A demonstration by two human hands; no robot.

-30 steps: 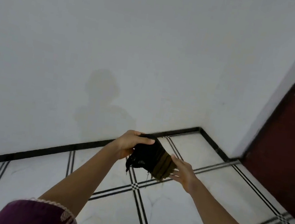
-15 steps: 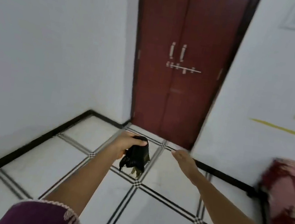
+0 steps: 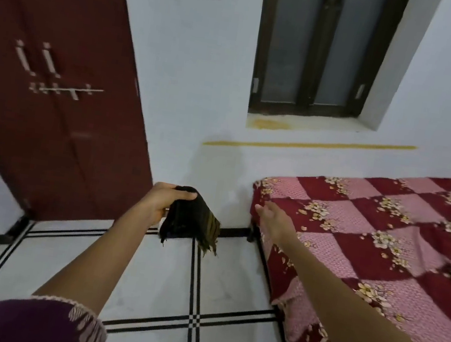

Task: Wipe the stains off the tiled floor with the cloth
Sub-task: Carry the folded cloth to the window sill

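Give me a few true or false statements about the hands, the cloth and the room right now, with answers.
1. The left hand holds the cloth. True.
2. The cloth is pressed flat on the floor. False: it hangs in the air above the tiles.
3. The right hand is open and holds nothing. True.
4. The door is white. False: it is dark red.
5. The bed lies left of the door. False: it is on the right, under the window.

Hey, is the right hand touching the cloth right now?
Apart. The head view shows the right hand open and empty, with bare white wall between it and the dark cloth, which hangs from the left hand alone.
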